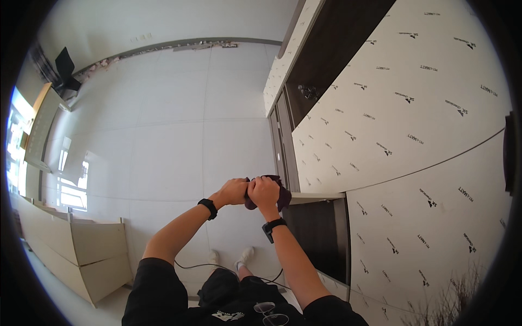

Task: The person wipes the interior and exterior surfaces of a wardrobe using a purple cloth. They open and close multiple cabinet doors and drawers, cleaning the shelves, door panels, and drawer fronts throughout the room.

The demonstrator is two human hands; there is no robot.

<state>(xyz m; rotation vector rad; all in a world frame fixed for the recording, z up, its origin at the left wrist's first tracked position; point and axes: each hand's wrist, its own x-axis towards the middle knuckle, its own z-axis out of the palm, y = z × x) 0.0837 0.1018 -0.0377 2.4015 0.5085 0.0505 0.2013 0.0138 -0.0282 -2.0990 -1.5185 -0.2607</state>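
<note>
**Left hand [232, 191] and right hand [264, 193] grip a dark cloth [284, 196] together, near the center of the frame**

Both hands are curled into fists, knuckles up, side by side and seemingly touching. The right hand is wrapped around the bunched maroon cloth. The left is also tightly curled and appears to have hold of the cloth's left part, though its fingers hide most of that. Gripping from two sides probably keeps the limp fabric gathered, since loose folds spill out wherever no fingers cover it.

The cloth lies just right of and below center, held up in front of the body. Its long axis seems to run roughly left to right through the fists, with the loose end pointing right. Being crumpled, it has no clear front, and its full outline is hidden.

The arms reach up from the lower edge, a black band [207, 209] on the left wrist and a black watch [268, 230] on the right. White panels [391, 117] with small dark printed marks fill the right side, perhaps covered in film to protect them. A dark compartment [318, 236] sits right of the right forearm. Pale floor tiles [168, 146] spread across the upper left.
</note>
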